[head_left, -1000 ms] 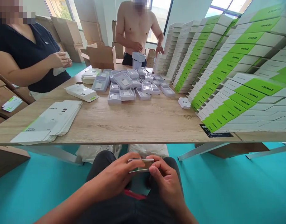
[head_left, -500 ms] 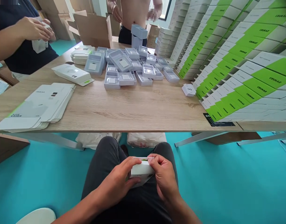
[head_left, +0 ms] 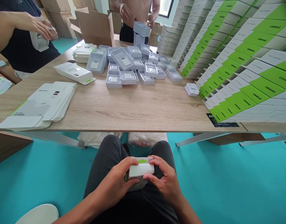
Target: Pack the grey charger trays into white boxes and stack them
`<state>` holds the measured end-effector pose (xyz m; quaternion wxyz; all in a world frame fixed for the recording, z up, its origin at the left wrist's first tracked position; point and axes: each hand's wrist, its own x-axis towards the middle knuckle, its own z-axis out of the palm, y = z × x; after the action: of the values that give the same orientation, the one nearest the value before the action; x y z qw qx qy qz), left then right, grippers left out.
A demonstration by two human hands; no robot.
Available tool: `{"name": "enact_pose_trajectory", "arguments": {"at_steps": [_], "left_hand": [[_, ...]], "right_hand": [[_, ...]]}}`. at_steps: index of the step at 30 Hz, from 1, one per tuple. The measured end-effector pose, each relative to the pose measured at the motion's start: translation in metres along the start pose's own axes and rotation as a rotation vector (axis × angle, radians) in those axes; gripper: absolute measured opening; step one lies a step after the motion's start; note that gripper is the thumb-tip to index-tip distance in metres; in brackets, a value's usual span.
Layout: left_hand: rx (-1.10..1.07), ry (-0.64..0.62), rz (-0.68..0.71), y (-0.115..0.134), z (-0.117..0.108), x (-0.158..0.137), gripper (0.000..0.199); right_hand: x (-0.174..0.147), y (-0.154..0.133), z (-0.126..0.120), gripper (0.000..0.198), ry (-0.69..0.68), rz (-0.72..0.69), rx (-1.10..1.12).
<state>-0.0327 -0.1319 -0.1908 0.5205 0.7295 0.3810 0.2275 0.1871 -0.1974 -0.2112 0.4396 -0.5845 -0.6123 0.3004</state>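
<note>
Above my lap, a white carton (head_left: 141,170) with a green patch on its top end is held between both hands. My left hand (head_left: 120,175) grips its left side, thumb on the near face and fingers over the top edge. On the opposite side, my right hand (head_left: 165,177) pinches the carton's right corner between thumb and fingers. The end flap with the green patch stands up at the far edge. What the carton contains is hidden. Ahead on the wooden table (head_left: 133,109), flat folded cartons (head_left: 40,104) lie in a stack on the left.
Grey plastic trays (head_left: 127,76) are heaped mid-table. Tall stacks of white-green boxes (head_left: 247,90) rise on the right, beside small white cards (head_left: 191,89). A co-worker's hands (head_left: 41,29) hold a white carton at left. Another person (head_left: 135,14) stands behind the table. A stool (head_left: 37,214) is at lower left.
My right thumb has moved from the carton's top edge down to its near face. The carton's green patch shows more. The co-worker's hand at left has shifted over their carton.
</note>
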Motion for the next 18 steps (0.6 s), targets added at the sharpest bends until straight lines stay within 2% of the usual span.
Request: {"name": "enact_pose_trajectory", "arguments": {"at_steps": [4,9,15,18], "left_hand": [[-0.015,0.01,0.036,-0.001,0.001,0.0,0.035],[-0.011,-0.021,0.004,0.001,0.001,0.002,0.036],[0.026,-0.025,0.019,0.0,0.0,0.0,0.034],[0.052,-0.018,0.072,-0.009,0.001,-0.006,0.044]], "right_hand": [[0.008,-0.005,-0.009,0.034,-0.126,-0.15,-0.12],[0.01,-0.009,-0.015,0.028,-0.172,-0.133,-0.164],[-0.001,-0.002,-0.01,0.03,-0.084,-0.175,-0.095],[-0.007,0.001,-0.005,0.029,-0.036,-0.16,-0.081]]}}
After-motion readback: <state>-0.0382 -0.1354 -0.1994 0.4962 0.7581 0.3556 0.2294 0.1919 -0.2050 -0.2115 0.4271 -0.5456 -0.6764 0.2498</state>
